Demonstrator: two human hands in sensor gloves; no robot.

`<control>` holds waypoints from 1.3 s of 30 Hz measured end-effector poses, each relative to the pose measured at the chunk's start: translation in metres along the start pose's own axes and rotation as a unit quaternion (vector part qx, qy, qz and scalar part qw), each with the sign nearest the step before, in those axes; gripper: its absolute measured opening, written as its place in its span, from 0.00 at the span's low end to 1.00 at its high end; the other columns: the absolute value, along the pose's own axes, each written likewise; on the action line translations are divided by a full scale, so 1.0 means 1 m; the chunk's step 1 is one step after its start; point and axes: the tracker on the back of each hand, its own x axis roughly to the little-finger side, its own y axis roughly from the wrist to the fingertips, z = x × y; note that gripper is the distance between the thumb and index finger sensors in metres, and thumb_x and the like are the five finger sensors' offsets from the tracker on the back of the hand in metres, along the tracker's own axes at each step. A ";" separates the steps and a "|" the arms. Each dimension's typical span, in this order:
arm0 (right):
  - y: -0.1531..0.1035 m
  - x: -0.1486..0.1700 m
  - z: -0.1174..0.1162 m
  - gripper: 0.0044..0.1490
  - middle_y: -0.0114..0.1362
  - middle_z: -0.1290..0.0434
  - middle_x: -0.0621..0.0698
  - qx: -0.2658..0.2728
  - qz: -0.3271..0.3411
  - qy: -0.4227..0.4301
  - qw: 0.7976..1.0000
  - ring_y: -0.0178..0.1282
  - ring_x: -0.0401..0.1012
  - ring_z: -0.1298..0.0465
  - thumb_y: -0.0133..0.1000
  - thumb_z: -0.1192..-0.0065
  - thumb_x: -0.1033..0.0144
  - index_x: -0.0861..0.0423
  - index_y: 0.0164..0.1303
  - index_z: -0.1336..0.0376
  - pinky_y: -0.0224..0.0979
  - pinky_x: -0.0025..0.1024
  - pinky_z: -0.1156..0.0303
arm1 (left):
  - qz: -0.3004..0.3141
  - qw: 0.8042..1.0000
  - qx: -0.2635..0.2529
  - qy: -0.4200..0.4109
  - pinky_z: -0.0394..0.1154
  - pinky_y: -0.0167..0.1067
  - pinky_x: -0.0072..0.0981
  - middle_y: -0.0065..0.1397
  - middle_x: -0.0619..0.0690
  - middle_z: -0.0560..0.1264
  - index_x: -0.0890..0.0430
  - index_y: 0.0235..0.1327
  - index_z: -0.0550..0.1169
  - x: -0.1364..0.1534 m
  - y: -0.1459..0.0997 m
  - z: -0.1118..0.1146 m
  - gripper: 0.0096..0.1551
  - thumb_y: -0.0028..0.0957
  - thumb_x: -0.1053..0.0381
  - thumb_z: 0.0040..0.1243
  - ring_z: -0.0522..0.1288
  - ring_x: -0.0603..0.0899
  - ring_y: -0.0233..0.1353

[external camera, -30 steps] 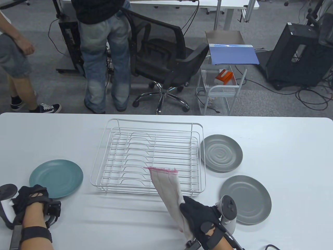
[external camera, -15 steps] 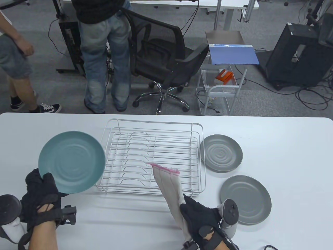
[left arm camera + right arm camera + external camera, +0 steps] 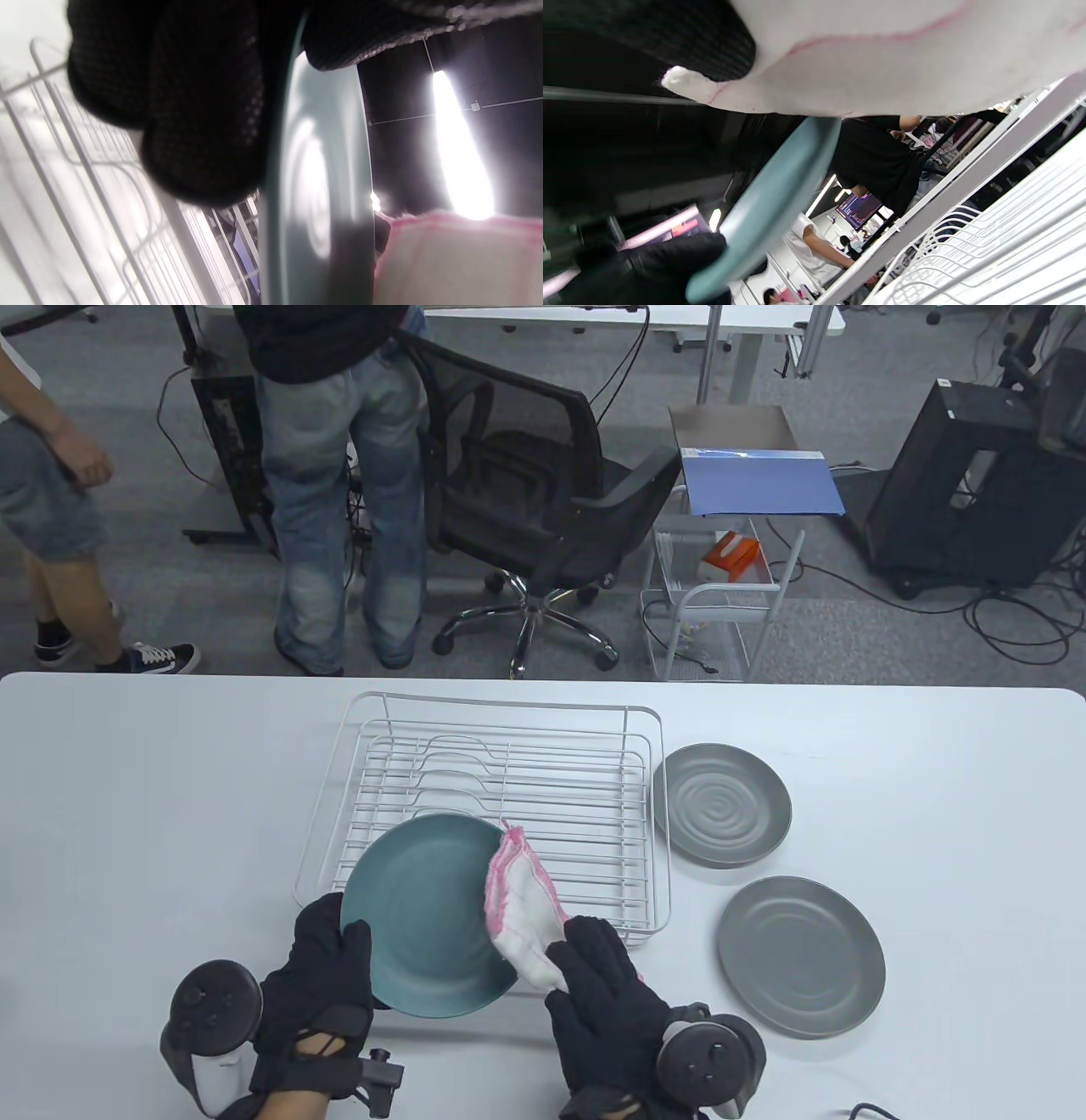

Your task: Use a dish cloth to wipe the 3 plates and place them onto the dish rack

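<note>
Left hand (image 3: 318,976) grips teal plate (image 3: 424,916) rim; right hand (image 3: 607,997) presses cloth (image 3: 522,908) on it.

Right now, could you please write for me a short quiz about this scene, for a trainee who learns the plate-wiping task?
1. True or false: the round teal plate lies flat on the white table.
2. Which hand has its grip on the white dish cloth with pink edging?
A. left hand
B. right hand
C. neither
3. How many round grey plates wait on the table, to the right of the white wire dish rack?

Key
1. False: the left hand holds it up by its rim, in front of the rack.
2. B
3. Two: the ridged one and the smooth one.
</note>
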 end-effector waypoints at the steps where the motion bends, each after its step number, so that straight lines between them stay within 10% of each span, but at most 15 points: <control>1: 0.000 -0.004 -0.005 0.34 0.73 0.42 0.66 -0.013 0.000 -0.022 1.000 0.71 0.65 0.44 0.53 0.37 0.58 0.68 0.61 0.34 0.69 0.64 0.44 | -0.002 1.000 0.007 -0.011 0.85 0.44 0.49 0.60 0.55 0.84 0.51 0.70 0.61 0.001 -0.001 0.001 0.27 0.61 0.49 0.56 0.92 0.53 0.32; 9: 0.002 -0.029 -0.035 0.34 0.72 0.39 0.66 -0.094 0.026 -0.255 0.962 0.71 0.65 0.43 0.54 0.37 0.57 0.69 0.60 0.33 0.69 0.64 0.44 | 0.010 0.995 0.092 -0.035 0.83 0.49 0.52 0.66 0.58 0.80 0.53 0.73 0.59 0.001 0.001 0.015 0.31 0.61 0.50 0.57 0.93 0.59 0.39; 19: 0.027 -0.020 -0.034 0.33 0.72 0.39 0.66 -0.113 -0.051 -0.311 0.942 0.71 0.65 0.43 0.54 0.38 0.57 0.68 0.60 0.35 0.69 0.64 0.44 | 0.058 0.972 0.229 -0.010 0.81 0.53 0.56 0.73 0.62 0.74 0.54 0.77 0.53 -0.003 0.002 0.042 0.37 0.60 0.53 0.57 0.92 0.64 0.47; 32: 0.060 -0.024 -0.041 0.33 0.74 0.43 0.62 -0.050 -0.033 -0.014 0.998 0.73 0.61 0.47 0.53 0.38 0.57 0.64 0.63 0.35 0.70 0.61 0.44 | 0.050 0.961 0.270 -0.029 0.81 0.55 0.55 0.77 0.60 0.70 0.50 0.78 0.47 0.003 0.000 0.053 0.41 0.61 0.53 0.56 0.92 0.62 0.50; 39: 0.043 -0.010 -0.060 0.32 0.76 0.43 0.58 -0.161 -0.019 0.208 0.965 0.74 0.55 0.50 0.53 0.38 0.58 0.62 0.64 0.35 0.71 0.55 0.49 | 0.056 0.973 0.224 0.009 0.80 0.56 0.56 0.79 0.58 0.70 0.47 0.79 0.48 0.003 0.001 0.047 0.41 0.61 0.53 0.57 0.91 0.63 0.51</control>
